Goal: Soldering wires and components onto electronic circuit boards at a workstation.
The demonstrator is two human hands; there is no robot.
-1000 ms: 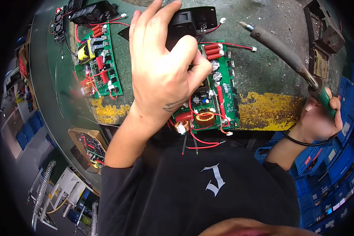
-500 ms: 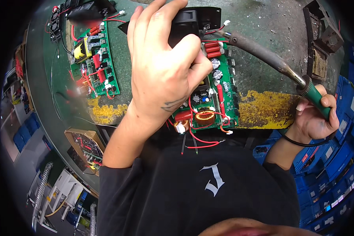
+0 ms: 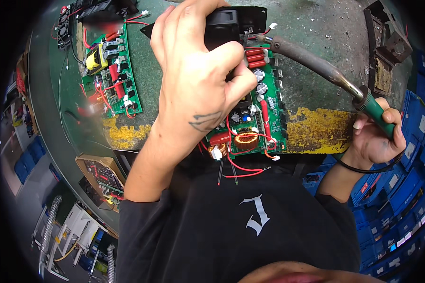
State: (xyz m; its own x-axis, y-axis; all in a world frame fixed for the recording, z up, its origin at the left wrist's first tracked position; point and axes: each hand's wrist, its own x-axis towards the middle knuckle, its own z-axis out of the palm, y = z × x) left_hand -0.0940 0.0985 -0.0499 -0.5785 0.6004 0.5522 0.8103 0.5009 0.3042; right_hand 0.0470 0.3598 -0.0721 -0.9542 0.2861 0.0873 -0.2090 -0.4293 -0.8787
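Clock readings are being taken about the centre of the head view, twelve being at the far side of the bench (image 3: 311,103).

Hazards. The soldering iron (image 3: 316,66) is pointing from 3 o'clock in toward 1 o'clock, its tip lying at or just beside a small metal terminal on the black fan panel (image 3: 253,19), which is standing tilted at 12 o'clock. I am not able to confirm contact. A slip of the wrist could be putting heat on the white connector (image 3: 273,25) just beyond. Should the shaft dip, it could be scorching the red components (image 3: 256,58) on the green circuit board (image 3: 279,97), which is sitting between 1 and 2 o'clock. A rocking panel could be spoiling the joint or bringing the left knuckles against the hot end. The black cord (image 3: 363,170), looping just past 3 o'clock, could be tugging the tool off line.

Hands. The right hand (image 3: 377,139) is gripping the iron's green handle, fingers and thumb wrapping it without a gap. The left hand (image 3: 198,78), toward 12 o'clock, is showing its back; its long fingers are reaching over the panel's left part, index and thumb curling. Their tips are hiding, so I cannot tell how tightly it is closing or whether anything is being pinched.
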